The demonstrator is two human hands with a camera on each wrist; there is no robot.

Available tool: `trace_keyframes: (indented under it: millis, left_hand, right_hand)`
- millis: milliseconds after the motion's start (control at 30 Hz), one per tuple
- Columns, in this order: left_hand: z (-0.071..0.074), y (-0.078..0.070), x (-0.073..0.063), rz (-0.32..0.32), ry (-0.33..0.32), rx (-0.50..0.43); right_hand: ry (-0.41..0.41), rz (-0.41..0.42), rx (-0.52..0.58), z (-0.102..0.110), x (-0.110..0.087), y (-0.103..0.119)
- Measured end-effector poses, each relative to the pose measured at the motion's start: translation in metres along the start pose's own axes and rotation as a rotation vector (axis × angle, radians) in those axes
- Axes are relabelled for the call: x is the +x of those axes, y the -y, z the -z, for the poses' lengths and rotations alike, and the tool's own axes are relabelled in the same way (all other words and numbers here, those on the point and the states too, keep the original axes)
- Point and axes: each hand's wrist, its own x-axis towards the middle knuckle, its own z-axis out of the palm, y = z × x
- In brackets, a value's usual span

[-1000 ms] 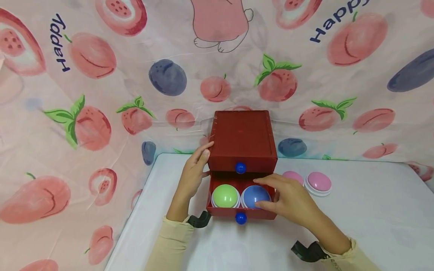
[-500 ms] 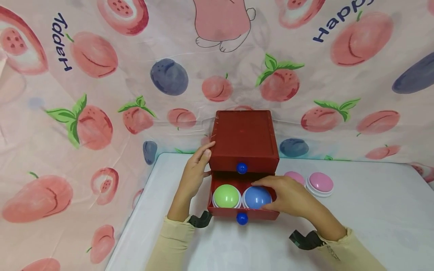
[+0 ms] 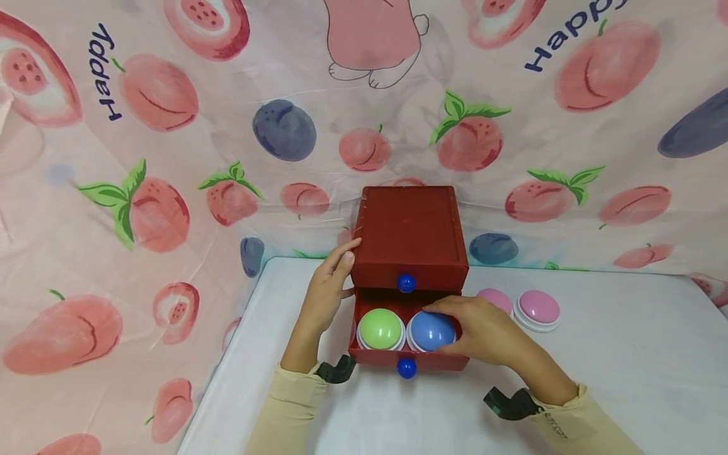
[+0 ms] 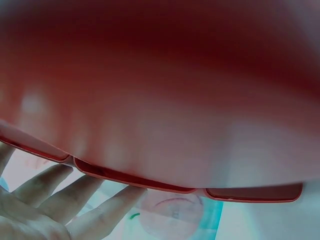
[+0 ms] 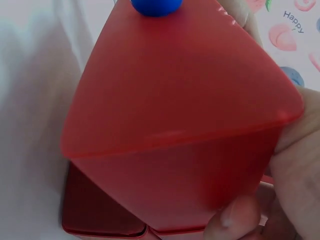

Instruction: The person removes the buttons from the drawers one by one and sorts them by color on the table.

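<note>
A small red two-drawer cabinet (image 3: 406,227) stands on the table with its lower drawer (image 3: 370,359) pulled out. Inside the drawer sit a green dome-topped button (image 3: 380,329) at left and a blue dome-topped button (image 3: 432,330) at right, both on white bases. My right hand (image 3: 489,330) grips the blue button, thumb at its front and index finger at its back. The left hand (image 3: 322,294) rests against the cabinet's left side, fingers extended; in the left wrist view its fingers (image 4: 107,212) lie along the red wall. The drawer front (image 5: 175,75) fills much of the right wrist view.
Two pink dome-topped buttons stand right of the cabinet: one (image 3: 493,298) partly behind my right hand, the other (image 3: 538,309) in full view. Blue knobs mark the upper drawer (image 3: 375,275) and the lower one. A fruit-print cloth (image 3: 364,114) hangs behind the white table (image 3: 625,354).
The thumb and fingers of my right hand have settled round the blue button after reaching over it. The left hand stays against the cabinet. The head view has shifted slightly.
</note>
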Motion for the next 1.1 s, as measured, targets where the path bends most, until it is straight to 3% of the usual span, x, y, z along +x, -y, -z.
trace_keyframes:
  millis: [667, 1100]
  left_hand:
    - [0.0, 0.0, 0.0, -0.006, -0.003, 0.005]
    - [0.0, 0.001, 0.0, -0.003, -0.006, 0.012]
  right_hand:
    - [0.001, -0.031, -0.02, 0.001, 0.005, 0.007]
    - [0.008, -0.06, 0.064, 0.011, 0.002, 0.011]
